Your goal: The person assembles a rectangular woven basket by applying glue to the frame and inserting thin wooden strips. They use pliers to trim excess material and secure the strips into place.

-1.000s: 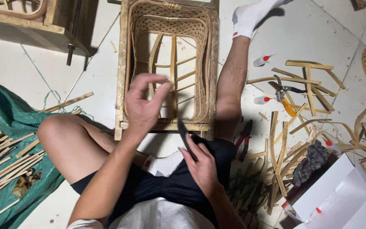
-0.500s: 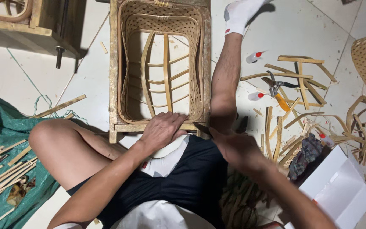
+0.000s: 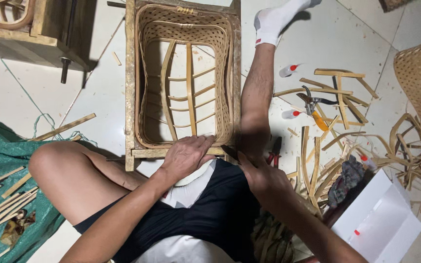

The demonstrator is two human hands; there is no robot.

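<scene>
Resting flat on woven basket (image 3: pixel 183 78) frame, left hand (image 3: pixel 186 156) open w/ nothing gripped; right hand (image 3: pixel 264 178) grasps dark tool (image 3: pixel 230 152).

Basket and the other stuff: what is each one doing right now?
Woven basket: unfinished, sitting in a wooden frame.
Left hand: resting on the basket's near rim.
Right hand: holding a dark tool.
Pruning shears: lying on floor.
Glue bottles: lying down, capped.

Bare arms and legs, black shorts, white shirt, one white sock (image 3: pixel 275 22).
</scene>
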